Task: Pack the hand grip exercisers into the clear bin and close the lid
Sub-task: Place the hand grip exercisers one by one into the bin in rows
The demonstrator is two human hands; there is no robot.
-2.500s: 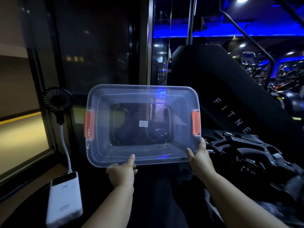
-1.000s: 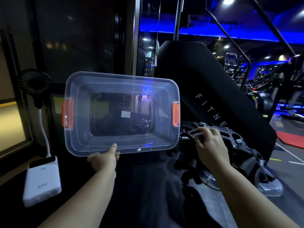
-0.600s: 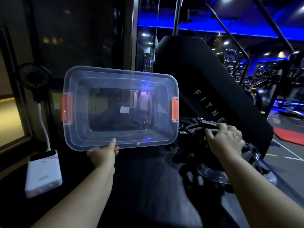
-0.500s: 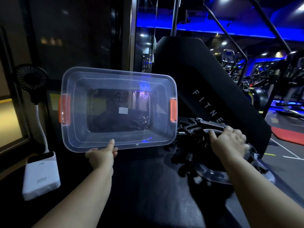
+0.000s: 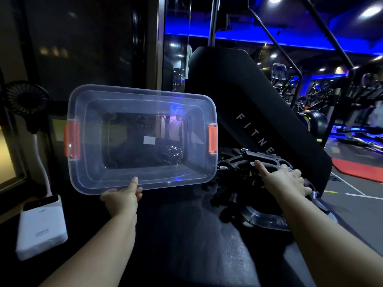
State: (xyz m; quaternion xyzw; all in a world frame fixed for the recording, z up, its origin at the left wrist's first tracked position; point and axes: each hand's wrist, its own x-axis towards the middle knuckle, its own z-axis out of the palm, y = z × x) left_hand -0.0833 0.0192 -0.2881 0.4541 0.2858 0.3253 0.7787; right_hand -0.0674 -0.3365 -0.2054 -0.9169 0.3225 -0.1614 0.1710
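Observation:
The clear bin [image 5: 87, 166] with orange latches is tipped up on its side, its open mouth facing me. My left hand [image 5: 122, 197] grips its lower rim. To the bin's right lies a heap of black hand grip exercisers [image 5: 238, 168] with metal springs on the dark padded surface. My right hand [image 5: 284, 179] rests on top of that heap, fingers curled over one exerciser's black handle. A clear lid [image 5: 263, 219] lies flat under and in front of the heap, partly hidden by my right forearm.
A white power bank [image 5: 41, 226] lies at the left with a small black fan [image 5: 27, 102] on a white stalk rising from it. A black padded backrest [image 5: 238, 83] marked FITNE slopes up behind the heap. Gym machines stand at the far right.
My right hand let go of the bin's right rim and moved onto the heap of exercisers, closing over one. My left hand alone keeps the bin tipped up.

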